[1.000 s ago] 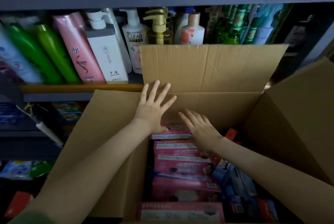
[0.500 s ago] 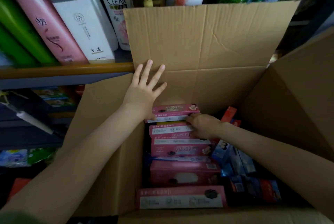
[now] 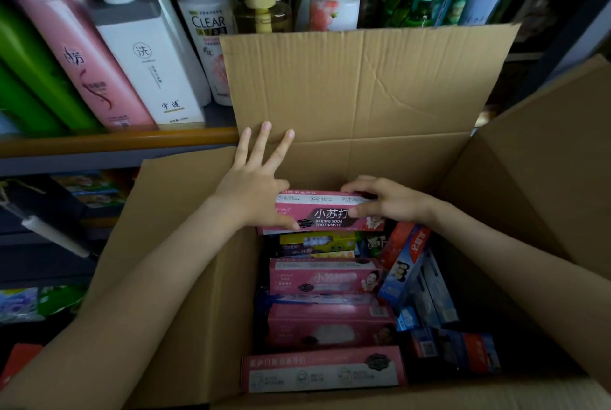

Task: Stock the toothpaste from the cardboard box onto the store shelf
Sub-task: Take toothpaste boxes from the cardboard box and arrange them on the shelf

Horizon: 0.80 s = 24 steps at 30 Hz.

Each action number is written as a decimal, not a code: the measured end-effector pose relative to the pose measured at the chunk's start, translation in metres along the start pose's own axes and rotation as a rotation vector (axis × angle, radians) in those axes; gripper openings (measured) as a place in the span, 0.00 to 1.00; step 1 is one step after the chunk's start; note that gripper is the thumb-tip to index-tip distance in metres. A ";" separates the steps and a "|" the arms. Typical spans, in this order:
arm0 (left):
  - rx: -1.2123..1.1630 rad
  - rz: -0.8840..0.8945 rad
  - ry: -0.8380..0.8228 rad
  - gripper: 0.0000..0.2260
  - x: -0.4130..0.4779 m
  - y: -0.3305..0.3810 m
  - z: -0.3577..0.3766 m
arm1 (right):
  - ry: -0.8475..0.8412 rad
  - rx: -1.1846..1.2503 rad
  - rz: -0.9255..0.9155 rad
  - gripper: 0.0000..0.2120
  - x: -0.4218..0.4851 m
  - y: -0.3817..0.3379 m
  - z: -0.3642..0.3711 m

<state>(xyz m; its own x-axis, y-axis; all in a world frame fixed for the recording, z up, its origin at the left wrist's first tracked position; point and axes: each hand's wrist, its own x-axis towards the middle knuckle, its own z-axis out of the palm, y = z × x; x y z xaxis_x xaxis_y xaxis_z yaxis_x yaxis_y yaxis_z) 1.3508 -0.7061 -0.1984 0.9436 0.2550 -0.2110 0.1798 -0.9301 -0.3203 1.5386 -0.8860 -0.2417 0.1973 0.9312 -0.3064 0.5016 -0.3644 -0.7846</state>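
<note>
The pink toothpaste carton (image 3: 327,211) is found raised at the far end of the cardboard box (image 3: 380,158), lying crosswise above the rest of the stock and not yet clear of the rim. It is held at its right end by the right hand (image 3: 386,201), whose grip is pinching it: the fingers are curled over the top edge and the thumb is laid on the printed face. The left hand (image 3: 254,191) is closed on nothing; its fingers are spread flat against the far wall of the box, while its thumb is pressed on the lower left corner of the carton. This arrangement is judged to serve two ends: the box is braced against being dragged, and the carton's free end is steadied as it is drawn out of a tight row. Further pink cartons (image 3: 325,275) are noted lying flat in a column below, with blue cartons (image 3: 401,269) tilted on edge beside them, so most of the stocking is judged outstanding. The store shelf (image 3: 115,141) directly behind the box is occupied by shampoo bottles (image 3: 142,55); the intended slot for toothpaste cannot be identified with certainty
</note>
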 end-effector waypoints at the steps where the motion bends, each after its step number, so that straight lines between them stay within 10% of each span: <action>1: -0.027 0.008 -0.006 0.33 -0.001 -0.001 -0.001 | -0.004 0.013 -0.001 0.18 0.000 0.001 0.000; 13: -0.159 0.017 0.134 0.17 0.000 -0.007 0.005 | 0.333 -0.083 0.225 0.33 0.015 0.035 0.039; 19: -0.182 0.001 0.136 0.17 0.003 -0.006 0.006 | -0.336 -0.323 0.355 0.28 0.003 0.039 0.063; 24: -0.209 -0.003 0.143 0.18 0.004 -0.007 0.007 | -0.388 -0.526 0.331 0.29 0.003 0.042 0.083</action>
<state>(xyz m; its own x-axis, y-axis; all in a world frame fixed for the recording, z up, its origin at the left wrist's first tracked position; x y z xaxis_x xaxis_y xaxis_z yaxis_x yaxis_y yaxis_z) 1.3510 -0.6966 -0.2038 0.9700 0.2316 -0.0732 0.2221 -0.9677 -0.1192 1.4903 -0.8988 -0.3205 0.1445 0.6700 -0.7281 0.8248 -0.4881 -0.2855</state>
